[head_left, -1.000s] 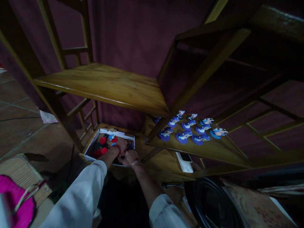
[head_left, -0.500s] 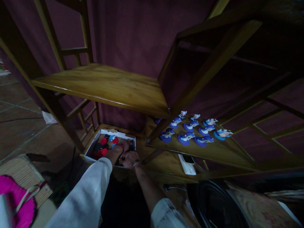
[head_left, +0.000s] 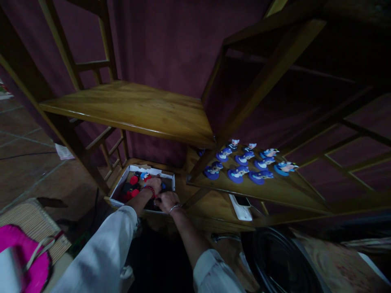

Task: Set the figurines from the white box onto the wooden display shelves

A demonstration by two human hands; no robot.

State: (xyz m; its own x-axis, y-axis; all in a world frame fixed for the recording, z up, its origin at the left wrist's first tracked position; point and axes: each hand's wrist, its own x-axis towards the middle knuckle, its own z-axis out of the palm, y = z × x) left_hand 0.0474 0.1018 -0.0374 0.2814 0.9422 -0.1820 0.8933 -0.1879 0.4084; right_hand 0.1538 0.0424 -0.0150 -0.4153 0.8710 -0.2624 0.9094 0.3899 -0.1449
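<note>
Through the head camera, I take the white box (head_left: 121,179) as my landmark. Its low walls, I suppose, hold the small pieces together: red pieces (head_left: 134,180), dark ones beside them, and a blue-and-white piece (head_left: 144,175) toward the far wall of the box. The lower board (head_left: 210,209) carries the box, probably so that both hands can work over it from above.

The left hand (head_left: 154,184), with red beads at its wrist, reaches down inside the box, next to the red pieces. The right hand (head_left: 168,201), with a silver bracelet, is bent at the near right part of the box, just beside the left one. The light is poor and the fingertips are hidden – so I cannot tell whether either hand is closed on a piece or only touches it.

To the right of the box, on a raised shelf (head_left: 293,195), purple-based figurines (head_left: 238,173) stand in rows, well apart from the hands; I judge this spacing lets each one be seen. Below them, also right of the box, a phone (head_left: 242,201) lies against a white slab (head_left: 243,213).

About writing – I can read no brand or label anywhere, neither on the box walls nor on the pale paper (head_left: 64,151) on the floor, left of the box.
</note>
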